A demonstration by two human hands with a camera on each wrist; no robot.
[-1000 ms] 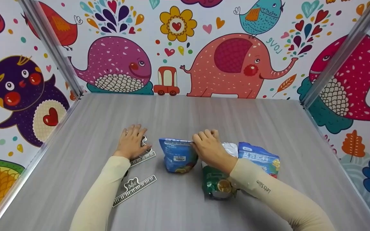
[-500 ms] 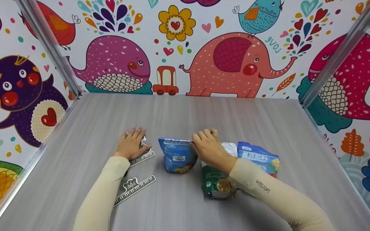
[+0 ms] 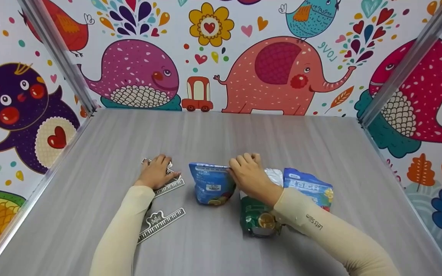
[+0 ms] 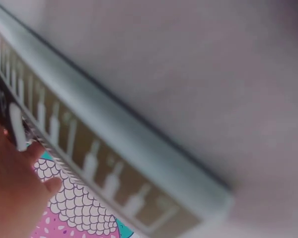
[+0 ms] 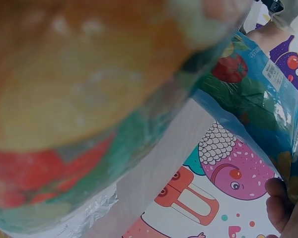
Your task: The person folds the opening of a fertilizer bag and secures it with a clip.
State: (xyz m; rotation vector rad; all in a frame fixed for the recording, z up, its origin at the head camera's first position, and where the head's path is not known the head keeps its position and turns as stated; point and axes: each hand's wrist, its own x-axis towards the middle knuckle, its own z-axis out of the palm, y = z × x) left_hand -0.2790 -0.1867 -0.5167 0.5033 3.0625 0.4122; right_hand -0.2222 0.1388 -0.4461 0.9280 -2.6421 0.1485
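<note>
My left hand lies over the farther of two metal sheet-music clips, its fingers bent around the wire-edged handle. The thumb points right along the piano-key strip. In the left wrist view this strip fills the foreground, with the hand partly behind it. My right hand pinches the top right corner of a blue food bag, which stands upright with its top edge flattened. In the right wrist view, the blue bag shows a tomato print, and fingertips hold its edge.
The second sheet-music clip lies nearer, partly behind the left sleeve. A green bag with a silver top stands under the right wrist. Another blue bag leans behind the right sleeve. A patterned wall bounds the grey table.
The left hand's fingers have drawn back and bent over the farther clip, uncovering more of its wire. The right hand keeps its pinch on the blue bag. The view has tilted slightly.
</note>
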